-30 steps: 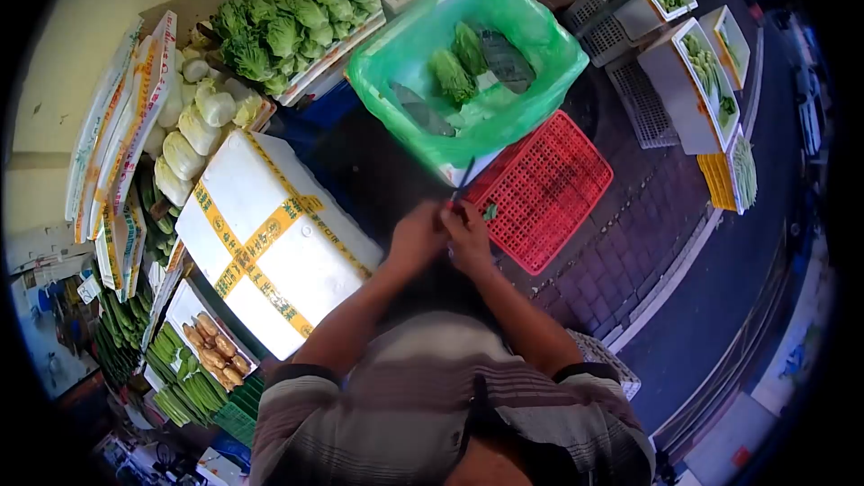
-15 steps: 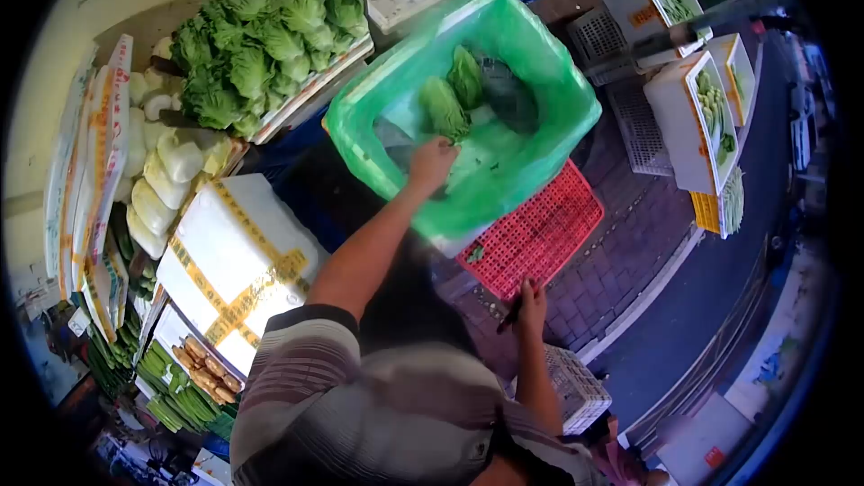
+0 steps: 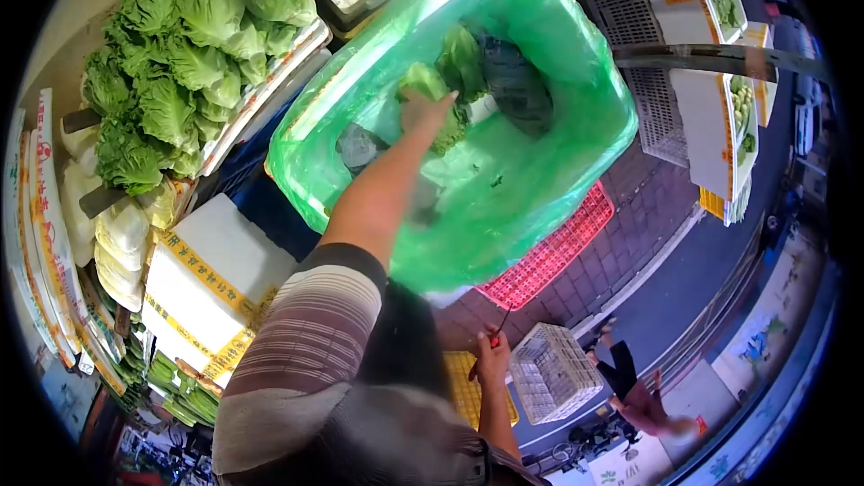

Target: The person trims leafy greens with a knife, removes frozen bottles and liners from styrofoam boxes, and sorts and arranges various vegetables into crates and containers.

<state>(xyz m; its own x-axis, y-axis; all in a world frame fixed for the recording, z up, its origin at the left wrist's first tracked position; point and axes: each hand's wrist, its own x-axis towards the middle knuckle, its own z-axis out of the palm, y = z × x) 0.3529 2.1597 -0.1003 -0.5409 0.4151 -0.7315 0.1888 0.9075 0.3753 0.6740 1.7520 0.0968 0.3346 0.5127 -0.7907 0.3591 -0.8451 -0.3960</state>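
Observation:
My left hand (image 3: pixel 427 114) reaches down into a large box lined with green plastic (image 3: pixel 360 54). Its fingers are closed around a head of lettuce (image 3: pixel 421 81) lying on the bottom. A second lettuce (image 3: pixel 462 56) rests just to the right of it. Lower down, outside the box, my right hand (image 3: pixel 491 360) is closed on a small knife (image 3: pixel 494 340) with a red handle; its thin dark blade points up toward the box.
Stacked lettuces (image 3: pixel 171 72) fill a crate at the left, above a taped white foam box (image 3: pixel 207 274). A red crate (image 3: pixel 558 256) sits partly under the lined box. A white basket (image 3: pixel 551 373) stands at lower right. A person (image 3: pixel 643 400) is farther off by the road.
My left hand has moved from the lettuce's lower end up onto its middle. The view has shifted, with the lined box appearing larger. My right hand now appears lower, away from the red crate.

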